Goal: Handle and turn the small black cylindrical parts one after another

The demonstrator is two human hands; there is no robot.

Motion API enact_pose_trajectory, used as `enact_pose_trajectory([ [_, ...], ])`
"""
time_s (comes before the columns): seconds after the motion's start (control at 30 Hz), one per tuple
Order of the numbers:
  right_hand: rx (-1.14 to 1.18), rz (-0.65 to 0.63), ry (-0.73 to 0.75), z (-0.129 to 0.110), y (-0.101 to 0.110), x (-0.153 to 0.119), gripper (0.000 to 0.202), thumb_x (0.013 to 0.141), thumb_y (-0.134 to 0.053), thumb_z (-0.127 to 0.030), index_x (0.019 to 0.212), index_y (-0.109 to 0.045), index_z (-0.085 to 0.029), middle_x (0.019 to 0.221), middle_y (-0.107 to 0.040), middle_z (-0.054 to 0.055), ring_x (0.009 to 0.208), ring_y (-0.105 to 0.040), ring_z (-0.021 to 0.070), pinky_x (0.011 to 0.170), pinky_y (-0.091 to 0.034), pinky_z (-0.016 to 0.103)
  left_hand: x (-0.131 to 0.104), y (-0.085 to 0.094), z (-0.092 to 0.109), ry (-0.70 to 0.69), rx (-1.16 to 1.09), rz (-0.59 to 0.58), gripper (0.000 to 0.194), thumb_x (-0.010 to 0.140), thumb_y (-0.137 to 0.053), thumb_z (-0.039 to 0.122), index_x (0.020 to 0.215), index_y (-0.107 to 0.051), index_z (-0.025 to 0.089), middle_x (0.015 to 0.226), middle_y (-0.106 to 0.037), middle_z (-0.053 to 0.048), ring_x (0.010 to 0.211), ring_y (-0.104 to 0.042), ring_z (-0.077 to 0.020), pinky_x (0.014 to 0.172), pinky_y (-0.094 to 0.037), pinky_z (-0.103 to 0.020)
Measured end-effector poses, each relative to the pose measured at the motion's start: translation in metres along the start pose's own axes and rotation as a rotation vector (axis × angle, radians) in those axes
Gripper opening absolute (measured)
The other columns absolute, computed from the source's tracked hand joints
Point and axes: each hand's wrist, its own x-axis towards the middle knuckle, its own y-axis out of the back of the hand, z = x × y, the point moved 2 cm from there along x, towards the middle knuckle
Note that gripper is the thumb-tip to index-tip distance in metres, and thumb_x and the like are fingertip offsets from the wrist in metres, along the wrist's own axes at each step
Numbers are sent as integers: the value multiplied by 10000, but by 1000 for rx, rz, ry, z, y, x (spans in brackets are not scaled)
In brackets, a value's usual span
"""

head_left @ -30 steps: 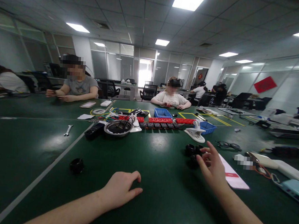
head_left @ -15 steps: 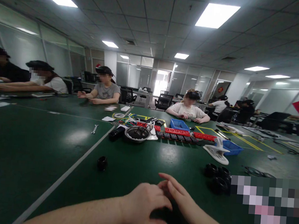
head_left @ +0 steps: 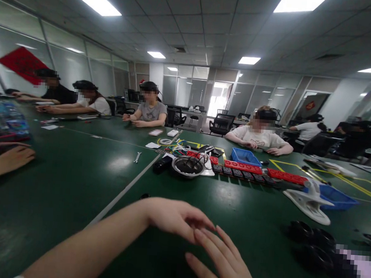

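Observation:
My left hand (head_left: 175, 218) is above the green table in front of me, fingers loosely curved and pointing right. My right hand (head_left: 223, 260) comes in from below, its fingers stretched and apart. The fingertips of the two hands meet or overlap. No object shows in either hand. Just beyond my left wrist, the top of a small black round part (head_left: 145, 196) peeks out, the rest hidden by my arm. On the right, several black ring-shaped parts (head_left: 318, 256) stand in a cluster, slightly blurred.
Farther off lie a metal bowl (head_left: 188, 166) with black pieces, red strips (head_left: 243, 166), a blue tray (head_left: 246, 156), another blue tray (head_left: 340, 198), a white clamp-like stand (head_left: 310, 202) and a wrench (head_left: 137, 157). Another person's hand (head_left: 15, 161) rests at left. Several people sit around.
The view has turned left, so the table things appear farther right. My left hand's fingers have straightened towards my right hand, whose fingers have spread.

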Motion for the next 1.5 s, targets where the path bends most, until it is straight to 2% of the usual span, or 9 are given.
enact_pose_trajectory([
  [0.07, 95, 18, -66, 12, -6, -14, 386, 759, -577, -407, 1131, -538, -313, 1207, -542, 43, 1093, -494, 293, 951, -366, 482, -24, 39, 1, -77, -89, 134, 450, 790, -441, 453, 1190, -486, 252, 1058, -596, 18, 962, -546, -198, 802, -422, -290],
  [0.13, 199, -34, -193, 21, -15, -21, 432, 767, -561, -396, 1175, -511, -266, 1224, -521, 75, 1100, -488, 286, 934, -398, 447, -51, 73, -17, 37, -2, 527, 521, 790, -404, 503, 1228, -431, 221, 1060, -583, -14, 963, -531, -205, 807, -406, -299],
  [0.2, 298, -102, -326, 26, -22, -22, 505, 772, -542, -355, 1244, -443, -209, 1280, -456, 111, 1147, -441, 279, 945, -395, 427, -74, 88, -51, 232, 211, 714, 602, 744, -465, 535, 1238, -417, 194, 1070, -569, -40, 994, -509, -242, 822, -398, -329],
  [0.33, 429, -153, -428, 28, -23, -17, 572, 761, -532, -311, 1292, -368, -176, 1323, -392, 122, 1201, -371, 267, 997, -329, 441, -93, 65, -133, 538, 331, 522, 672, 630, -599, 527, 1182, -494, 158, 1126, -543, -94, 1016, -504, -284, 860, -393, -353],
  [0.47, 444, -176, -427, 25, -21, -17, 533, 770, -513, -292, 1274, -388, -170, 1310, -401, 115, 1199, -370, 251, 1010, -315, 422, -87, 31, -164, 479, 277, 557, 682, 648, -612, 477, 1234, -435, 175, 1237, -458, -96, 1101, -449, -272, 911, -360, -351],
  [0.9, 415, -50, -415, 25, -22, -20, 363, 810, -483, -268, 1169, -484, -211, 1244, -442, 79, 1146, -422, 213, 987, -349, 371, -14, 17, -139, 287, 305, 523, 385, 710, -593, 445, 954, -617, 149, 925, -613, -46, 851, -562, -221, 722, -417, -285],
  [1.2, 279, 267, -594, 67, 34, -21, 305, 780, -463, -301, 1052, -528, -177, 1056, -566, 97, 1023, -502, 252, 904, -386, 420, 81, -57, -70, -97, 364, 339, 419, 586, -722, 497, 874, -635, 205, 902, -602, -22, 876, -531, -228, 773, -390, -293],
  [1.4, 538, -221, -715, 102, 48, -42, 308, 728, -547, -286, 1005, -552, -150, 894, -610, 71, 829, -571, 225, 755, -459, 359, 74, -74, -53, -164, 236, 378, 706, 512, -750, 527, 1103, -514, 222, 1061, -540, -51, 974, -492, -264, 841, -381, -382],
  [1.5, 556, -239, -680, 105, 30, -43, 405, 708, -600, -261, 1089, -522, -147, 948, -595, 65, 862, -551, 212, 781, -440, 345, 70, -69, -55, -190, 83, 397, 653, 563, -762, 427, 1123, -495, 219, 1057, -528, -44, 966, -503, -229, 823, -404, -342],
])
